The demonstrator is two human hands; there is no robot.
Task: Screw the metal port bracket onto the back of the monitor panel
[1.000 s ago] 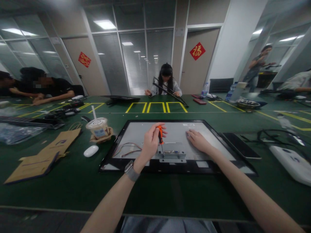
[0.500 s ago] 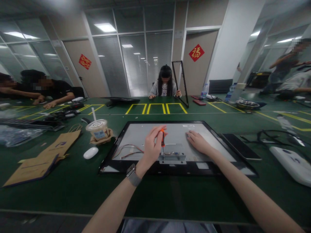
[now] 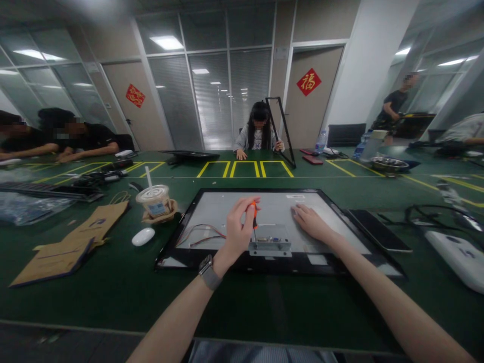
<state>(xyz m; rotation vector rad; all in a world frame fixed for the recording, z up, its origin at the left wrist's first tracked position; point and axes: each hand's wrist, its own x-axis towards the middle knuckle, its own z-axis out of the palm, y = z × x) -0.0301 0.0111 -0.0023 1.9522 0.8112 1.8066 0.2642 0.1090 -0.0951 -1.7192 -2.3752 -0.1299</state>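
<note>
A flat display panel with a grey back and black border lies on the green table in front of me. My left hand is closed around an orange-and-black screwdriver, held upright with its shaft pointing down at a metal bracket. Ports show along this bracket, near the panel's front edge. Whether the tip touches a screw is too small to tell. My right hand rests flat on the panel's right side, fingers stretched out. Thin red and black wires lie on the panel left of the bracket.
Left of the panel are an iced drink cup, a white mouse and a paper bag. A black phone-like slab and a white device lie right. Across the table a person holds a black frame.
My hands and the screwdriver hold nearly the same place; the view has shifted slightly. The person opposite moved a hand on the table, and the standing person at right has moved left.
</note>
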